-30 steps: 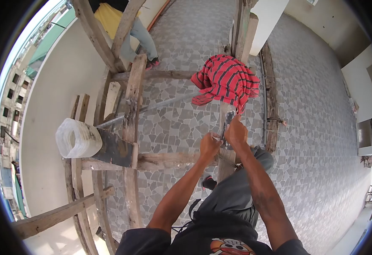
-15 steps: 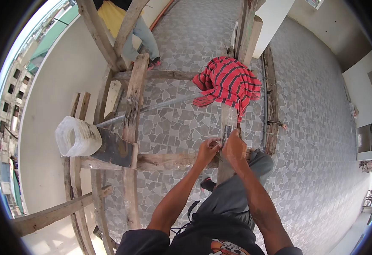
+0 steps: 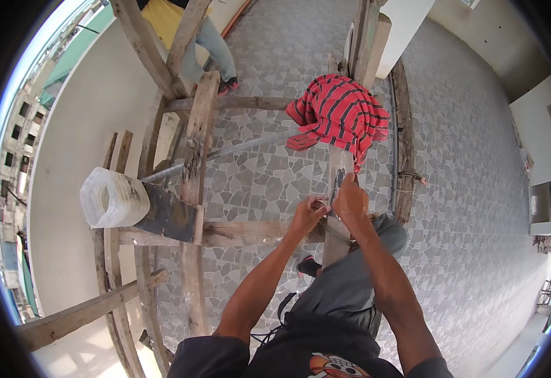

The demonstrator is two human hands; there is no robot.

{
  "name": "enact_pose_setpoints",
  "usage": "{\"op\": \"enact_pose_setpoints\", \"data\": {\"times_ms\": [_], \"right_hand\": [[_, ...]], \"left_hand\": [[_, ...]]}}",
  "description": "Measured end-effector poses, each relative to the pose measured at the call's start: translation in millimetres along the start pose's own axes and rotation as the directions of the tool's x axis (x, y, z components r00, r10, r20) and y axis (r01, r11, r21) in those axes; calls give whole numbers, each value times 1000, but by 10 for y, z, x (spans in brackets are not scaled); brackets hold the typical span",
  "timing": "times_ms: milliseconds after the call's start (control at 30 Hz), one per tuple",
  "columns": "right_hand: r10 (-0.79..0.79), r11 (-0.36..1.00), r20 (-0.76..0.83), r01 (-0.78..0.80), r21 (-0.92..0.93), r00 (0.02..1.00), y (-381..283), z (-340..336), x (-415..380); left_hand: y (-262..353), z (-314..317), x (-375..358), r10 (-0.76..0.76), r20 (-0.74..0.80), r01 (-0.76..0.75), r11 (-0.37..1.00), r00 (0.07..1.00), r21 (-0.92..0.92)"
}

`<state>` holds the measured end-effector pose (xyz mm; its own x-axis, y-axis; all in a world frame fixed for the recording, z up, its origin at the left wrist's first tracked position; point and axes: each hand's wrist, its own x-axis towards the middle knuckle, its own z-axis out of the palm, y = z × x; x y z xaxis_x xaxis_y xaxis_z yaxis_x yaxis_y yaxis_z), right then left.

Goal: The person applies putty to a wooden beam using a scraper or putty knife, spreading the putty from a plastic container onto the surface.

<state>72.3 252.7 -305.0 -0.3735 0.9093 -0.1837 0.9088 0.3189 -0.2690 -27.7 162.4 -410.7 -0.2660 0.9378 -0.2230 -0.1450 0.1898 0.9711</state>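
My left hand (image 3: 309, 214) is at the left edge of an upright-running wooden plank (image 3: 336, 247), its thumb and fingers pinched together. Just right of it, my right hand (image 3: 352, 200) is closed in a fist over the same plank, knuckles up. I cannot tell what either hand holds. A small dark piece (image 3: 339, 179) shows on the plank just beyond the fists. Farther along, a red cloth with black stripes (image 3: 341, 116) lies bunched over the plank. A thin dark strand (image 3: 338, 234) crosses the plank below my hands.
A cut-open translucent plastic container (image 3: 113, 198) sits on a dark board (image 3: 171, 214) at left. Weathered timbers (image 3: 198, 138) and a grey pipe (image 3: 244, 147) frame the space. Another person's legs (image 3: 215, 53) stand behind the timbers. The floor (image 3: 471, 208) has a stone pattern.
My right hand has turned and shifted slightly on the plank; my left hand has moved a little up. The view has shifted slightly, and the thin strand now shows below my hands.
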Motion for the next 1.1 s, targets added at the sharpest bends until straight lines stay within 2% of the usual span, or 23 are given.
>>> {"op": "enact_pose_setpoints", "data": {"times_ms": [100, 200, 300, 500, 600, 700, 800, 900, 1000, 1100], "right_hand": [[3, 1000, 10, -4, 25, 1000, 20, -51, 309], [-15, 1000, -72, 16, 13, 997, 52, 6, 125], [-35, 999, -52, 36, 5, 998, 42, 43, -280], [-41, 998, -3, 42, 41, 999, 22, -39, 200], [-72, 997, -72, 73, 9, 995, 83, 93, 112], [-63, 998, -58, 64, 3, 996, 34, -5, -328], [-80, 996, -2, 80, 39, 997, 38, -7, -138], [-49, 998, -62, 51, 32, 997, 56, -9, 180], [-82, 996, -135, 84, 4, 987, 92, 94, 43], [-28, 999, 9, 28, -32, 1000, 66, 8, -339]], "left_hand": [[65, 18, -2, 9, 15, -9, 1000, 1000, 12], [148, 24, -29, 0, 5, 0, 1000, 1000, 29], [100, 22, 1, 1, 0, -1, 1000, 1000, 15], [24, 47, -10, 14, 10, -14, 1000, 1000, -8], [88, 0, -20, -1, 24, 0, 999, 1000, 43], [97, -6, 21, -25, 24, 24, 999, 999, 39], [31, -1, -21, 4, 20, -5, 1000, 1000, 18], [39, 16, 10, 34, 37, -36, 999, 999, 35], [82, 0, -4, -10, 35, 8, 999, 999, 46], [67, -5, 34, -27, 41, 27, 1000, 999, 10]]}}
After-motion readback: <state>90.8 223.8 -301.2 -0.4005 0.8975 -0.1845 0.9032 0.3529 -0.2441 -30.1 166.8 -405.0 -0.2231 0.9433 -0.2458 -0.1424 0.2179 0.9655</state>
